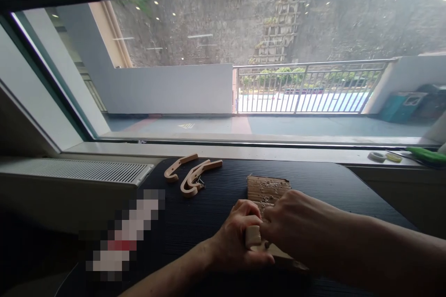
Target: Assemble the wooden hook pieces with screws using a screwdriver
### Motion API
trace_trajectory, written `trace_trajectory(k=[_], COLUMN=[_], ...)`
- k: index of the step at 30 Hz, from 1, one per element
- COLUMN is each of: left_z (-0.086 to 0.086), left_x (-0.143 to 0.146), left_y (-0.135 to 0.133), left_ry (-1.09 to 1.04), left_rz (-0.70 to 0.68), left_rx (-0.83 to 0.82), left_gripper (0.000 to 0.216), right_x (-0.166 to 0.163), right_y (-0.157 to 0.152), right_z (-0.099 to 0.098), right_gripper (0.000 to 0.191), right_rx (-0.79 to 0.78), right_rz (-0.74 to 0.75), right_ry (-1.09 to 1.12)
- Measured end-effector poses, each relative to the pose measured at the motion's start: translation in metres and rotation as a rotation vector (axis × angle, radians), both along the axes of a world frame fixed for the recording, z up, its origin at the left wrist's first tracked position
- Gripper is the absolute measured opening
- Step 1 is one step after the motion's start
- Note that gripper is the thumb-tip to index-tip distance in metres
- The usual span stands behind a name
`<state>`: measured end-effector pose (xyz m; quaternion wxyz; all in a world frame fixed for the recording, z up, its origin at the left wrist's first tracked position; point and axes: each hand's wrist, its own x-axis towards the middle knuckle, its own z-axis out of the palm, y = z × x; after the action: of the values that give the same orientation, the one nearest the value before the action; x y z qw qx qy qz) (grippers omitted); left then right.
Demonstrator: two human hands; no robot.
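Observation:
A worn wooden board [268,186], pitted with holes, lies on the dark table under both hands. The thumb and fingers of my left hand [234,232] are closed around a pale wooden hook [252,235], with its curled end showing near the board's front part. My right hand [287,216] is closed like a fist right beside it, above the board; whatever its fingers hold is hidden behind the hand. Several similar wooden hooks [205,165] lie further back to the left, with a few small screws [200,183] against them.
The dark table [306,181] reaches the window sill [226,151]. A white radiator [83,171] stands to the left. On the sill at right lie rolls of tape [377,156] and a green-handled object [423,154]. A blurred patch [127,234] covers the table's left side.

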<state>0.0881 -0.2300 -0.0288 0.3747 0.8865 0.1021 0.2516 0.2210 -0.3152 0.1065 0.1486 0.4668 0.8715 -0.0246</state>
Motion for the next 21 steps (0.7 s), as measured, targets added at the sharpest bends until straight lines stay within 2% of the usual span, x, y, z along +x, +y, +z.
trace_trajectory(k=[7, 11, 13, 18, 21], left_z=[-0.011, -0.014, -0.015, -0.016, -0.019], left_x=[0.001, 0.001, 0.001, 0.000, 0.000], left_y=[-0.002, -0.002, -0.002, -0.003, -0.003], left_ry=[-0.084, -0.127, -0.146, -0.132, -0.146], left_rz=[0.034, 0.037, 0.037, 0.050, 0.051], left_rx=[-0.083, -0.086, -0.090, -0.089, -0.075], left_gripper=[0.033, 0.035, 0.037, 0.037, 0.038], right_x=[0.005, 0.003, 0.000, -0.005, -0.006], right_y=[0.008, 0.009, 0.009, 0.011, 0.012], right_z=[0.004, 0.003, 0.003, 0.000, -0.006], right_gripper=[0.011, 0.013, 0.008, 0.007, 0.007], right_rx=[-0.056, -0.068, -0.057, -0.029, 0.102], right_rz=[-0.097, -0.221, -0.248, -0.219, -0.104], right_ry=[0.125, 0.100, 0.055, -0.028, -0.011])
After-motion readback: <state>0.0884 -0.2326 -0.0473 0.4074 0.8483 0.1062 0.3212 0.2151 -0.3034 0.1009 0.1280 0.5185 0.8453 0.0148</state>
